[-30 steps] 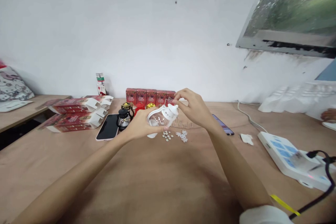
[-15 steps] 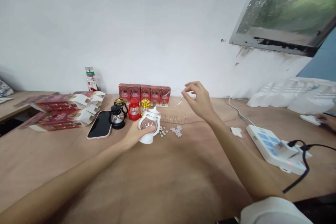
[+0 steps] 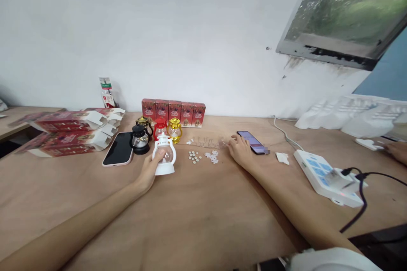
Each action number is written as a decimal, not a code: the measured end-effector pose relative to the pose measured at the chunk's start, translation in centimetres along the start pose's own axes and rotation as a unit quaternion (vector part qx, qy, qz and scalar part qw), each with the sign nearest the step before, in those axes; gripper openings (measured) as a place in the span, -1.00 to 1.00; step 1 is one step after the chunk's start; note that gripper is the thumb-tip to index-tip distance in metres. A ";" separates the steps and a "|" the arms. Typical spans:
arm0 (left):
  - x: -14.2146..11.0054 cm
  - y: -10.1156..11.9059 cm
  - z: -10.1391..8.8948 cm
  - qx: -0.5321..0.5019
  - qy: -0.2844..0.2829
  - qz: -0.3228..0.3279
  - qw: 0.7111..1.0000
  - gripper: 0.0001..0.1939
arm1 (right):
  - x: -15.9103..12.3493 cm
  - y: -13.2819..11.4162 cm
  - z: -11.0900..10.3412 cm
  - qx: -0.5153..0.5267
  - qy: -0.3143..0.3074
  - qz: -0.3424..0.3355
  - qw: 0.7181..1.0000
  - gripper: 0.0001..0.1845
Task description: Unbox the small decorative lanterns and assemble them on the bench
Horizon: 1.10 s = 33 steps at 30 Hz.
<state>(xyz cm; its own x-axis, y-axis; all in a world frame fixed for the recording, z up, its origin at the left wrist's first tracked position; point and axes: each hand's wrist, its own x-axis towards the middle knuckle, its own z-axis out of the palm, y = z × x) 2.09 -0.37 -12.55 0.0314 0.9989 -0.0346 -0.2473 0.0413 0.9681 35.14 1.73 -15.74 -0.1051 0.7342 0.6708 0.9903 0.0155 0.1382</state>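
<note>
My left hand (image 3: 151,168) is wrapped round a small white lantern (image 3: 164,157) with a clear globe, holding it slightly tilted low over the table. My right hand (image 3: 241,150) is down at the tabletop with fingers curled, at the right end of a row of thin clear pieces (image 3: 206,142); its fingertips are partly hidden, and what they pinch cannot be made out. Several button-like round discs (image 3: 194,156) and white tabs (image 3: 212,156) lie between the hands. Behind the white lantern stand black (image 3: 140,139), red (image 3: 160,128), gold (image 3: 174,130) and bronze-coloured (image 3: 145,123) lanterns.
Red printed boxes (image 3: 174,112) stand in a row near the wall. Flattened red cartons (image 3: 70,135) and a phone (image 3: 118,149) lie left. Another phone (image 3: 252,141) lies beyond my right hand. A power strip (image 3: 327,178) with cables and another person's hand (image 3: 397,151) are right.
My right hand, raised in a pinch with a thin clear piece, has come down to the table. My left hand has shifted left with the white lantern. The phone beyond my right hand now shows.
</note>
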 end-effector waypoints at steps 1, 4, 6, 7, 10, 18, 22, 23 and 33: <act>-0.1 0.2 0.1 -0.013 -0.001 -0.001 1.000 -0.38 | -0.2 0.0 -0.1 0.001 -0.004 -0.005 1.000 -0.85; -0.3 0.4 0.3 -0.042 0.000 0.004 0.999 -0.41 | -0.6 -0.1 -0.5 0.003 -0.015 -0.021 1.000 -0.86; -0.2 0.3 0.3 -0.048 0.005 0.003 0.999 -0.45 | -0.8 -0.2 -0.8 0.002 -0.017 -0.025 1.000 -0.87; -0.2 0.2 0.3 -0.047 0.007 0.002 0.999 -0.46 | -0.9 -0.3 -1.0 0.001 -0.012 -0.024 1.000 -0.87; -0.2 0.2 0.4 -0.047 0.010 -0.001 0.999 -0.48 | -1.3 -1.0 -1.7 0.019 0.039 -0.010 0.999 -0.81; -0.3 0.6 0.6 -0.077 -0.004 -0.015 0.997 -0.53 | -1.6 -9.1 -3.8 0.236 0.251 -0.174 0.922 -0.76; -0.1 0.3 0.4 -0.063 -0.008 -0.016 0.998 -0.54 | -1.3 -13.6 -4.5 0.299 0.278 -0.227 0.884 -0.86; -0.1 0.2 0.3 -0.062 -0.010 -0.016 0.998 -0.53 | -1.2 -14.3 -4.6 0.303 0.277 -0.232 0.882 -0.88; 0.1 0.6 -0.2 -0.044 -0.068 -0.052 0.995 -0.55 | -0.2 -16.2 -5.3 0.266 0.312 -0.234 0.882 -0.92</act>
<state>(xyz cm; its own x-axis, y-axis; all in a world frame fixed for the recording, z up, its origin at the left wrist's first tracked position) 1.80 -0.24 -12.03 0.1915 0.9770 -0.0936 -0.3202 0.1523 0.9350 18.66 -2.27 -14.31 -0.3788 0.0500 0.9241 0.7104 0.6557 0.2557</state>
